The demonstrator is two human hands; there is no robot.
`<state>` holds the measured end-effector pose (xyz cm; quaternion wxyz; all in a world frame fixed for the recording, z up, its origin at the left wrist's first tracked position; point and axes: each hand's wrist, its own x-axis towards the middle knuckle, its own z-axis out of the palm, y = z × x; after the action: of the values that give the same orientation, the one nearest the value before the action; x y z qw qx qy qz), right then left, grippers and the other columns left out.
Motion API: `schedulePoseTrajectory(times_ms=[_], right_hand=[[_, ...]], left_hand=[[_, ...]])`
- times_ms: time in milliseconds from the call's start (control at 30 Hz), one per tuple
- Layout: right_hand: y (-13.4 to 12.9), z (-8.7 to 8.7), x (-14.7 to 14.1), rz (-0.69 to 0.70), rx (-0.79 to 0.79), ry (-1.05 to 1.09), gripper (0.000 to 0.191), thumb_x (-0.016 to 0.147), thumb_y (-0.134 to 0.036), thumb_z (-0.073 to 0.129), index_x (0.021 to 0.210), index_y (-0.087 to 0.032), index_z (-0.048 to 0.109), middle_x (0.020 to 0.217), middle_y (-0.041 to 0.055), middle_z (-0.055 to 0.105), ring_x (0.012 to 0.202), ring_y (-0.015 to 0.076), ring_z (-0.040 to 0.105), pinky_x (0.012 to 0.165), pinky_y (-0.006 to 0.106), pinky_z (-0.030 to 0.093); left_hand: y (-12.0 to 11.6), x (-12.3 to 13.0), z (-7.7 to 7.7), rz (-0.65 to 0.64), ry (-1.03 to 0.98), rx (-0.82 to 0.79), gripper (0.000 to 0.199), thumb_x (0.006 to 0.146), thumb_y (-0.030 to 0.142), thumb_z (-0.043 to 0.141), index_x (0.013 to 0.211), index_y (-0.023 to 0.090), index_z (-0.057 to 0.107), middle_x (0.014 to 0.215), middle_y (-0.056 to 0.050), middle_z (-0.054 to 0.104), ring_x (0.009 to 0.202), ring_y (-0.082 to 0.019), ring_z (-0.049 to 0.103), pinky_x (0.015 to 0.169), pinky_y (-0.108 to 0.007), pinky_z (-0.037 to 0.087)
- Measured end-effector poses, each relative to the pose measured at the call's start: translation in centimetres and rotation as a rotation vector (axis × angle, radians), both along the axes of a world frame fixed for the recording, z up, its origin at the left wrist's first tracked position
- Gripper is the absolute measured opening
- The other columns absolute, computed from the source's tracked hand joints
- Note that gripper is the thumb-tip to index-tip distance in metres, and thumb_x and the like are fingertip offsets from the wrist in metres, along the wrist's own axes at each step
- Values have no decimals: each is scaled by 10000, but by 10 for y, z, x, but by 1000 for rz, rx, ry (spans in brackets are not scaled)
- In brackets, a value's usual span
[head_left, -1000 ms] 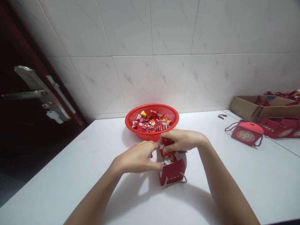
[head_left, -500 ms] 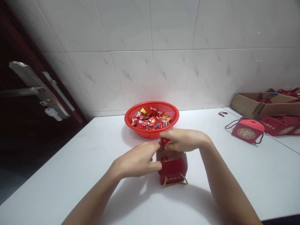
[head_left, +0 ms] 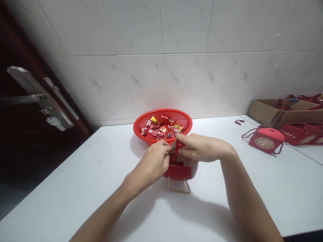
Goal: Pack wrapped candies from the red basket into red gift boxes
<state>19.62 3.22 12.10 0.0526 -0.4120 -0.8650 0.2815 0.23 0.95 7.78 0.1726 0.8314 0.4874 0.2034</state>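
A small red paper gift box (head_left: 177,172) with a looped twine handle (head_left: 178,192) at its near side stands in the middle of the white table, its top open and some red contents showing. My left hand (head_left: 154,159) is closed at its left and far edge, fingertips at the upper flap. With thumb and fingers, my right hand (head_left: 202,147) pinches the box's far red flap (head_left: 179,145). Just behind both hands, a red plastic basket (head_left: 138,129) holds many wrapped candies (head_left: 163,129). Some fingertips are hidden.
To the right lies a finished-looking red gift box (head_left: 266,141) with a dark red cord. A short cord piece (head_left: 239,122) lies near the wall. At far right stand an open cardboard carton (head_left: 264,111) and more red boxes (head_left: 300,134). A door handle (head_left: 22,99) is at left.
The gift box has tilted and shifted slightly left and away from me, its twine handle now hanging on the table. My left hand has moved up to the far flap, close to my right fingers.
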Motion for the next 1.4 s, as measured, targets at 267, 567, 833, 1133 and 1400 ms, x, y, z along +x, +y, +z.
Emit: schedulePoseTrajectory(times_ms=[267, 567, 833, 1133, 1400], right_hand=[[-1, 4, 0, -31, 7, -21, 168, 878, -153, 476, 767, -229, 375, 650, -30, 508, 553, 126, 424, 513, 277, 285], [7, -2, -2, -63, 95, -66, 177, 837, -154, 500, 767, -231, 356, 650, -34, 444, 563, 127, 380, 504, 279, 256], [6, -3, -9, 114, 75, 36, 179, 878, -115, 476, 744, -211, 406, 661, -36, 494, 591, 110, 418, 530, 261, 277], [5, -10, -9, -66, 139, -129, 65, 862, -146, 489, 901, -196, 475, 786, 37, 585, 611, 146, 490, 482, 252, 297], [12, -20, -24, -84, 285, -273, 194, 851, -66, 496, 957, -178, 614, 869, 72, 686, 744, 183, 592, 562, 268, 304]], left_hand=[[1, 7, -13, 17, 57, 6, 184, 863, 115, 420, 845, 188, 588, 1009, -93, 533, 850, -220, 582, 771, -360, 491], [-3, 4, -6, -43, 89, -248, 187, 752, 283, 586, 925, 213, 576, 1014, -72, 537, 956, -276, 557, 726, -345, 469], [4, -4, -2, -70, 64, -245, 159, 680, 270, 614, 797, 204, 529, 969, -59, 563, 851, -239, 551, 623, -322, 418], [4, -5, 3, -71, 158, -209, 150, 712, 279, 606, 736, 218, 472, 875, -26, 532, 868, -241, 541, 624, -322, 370], [9, -9, 5, -54, 138, -240, 158, 713, 325, 644, 780, 220, 547, 899, -27, 574, 900, -252, 563, 658, -327, 401]])
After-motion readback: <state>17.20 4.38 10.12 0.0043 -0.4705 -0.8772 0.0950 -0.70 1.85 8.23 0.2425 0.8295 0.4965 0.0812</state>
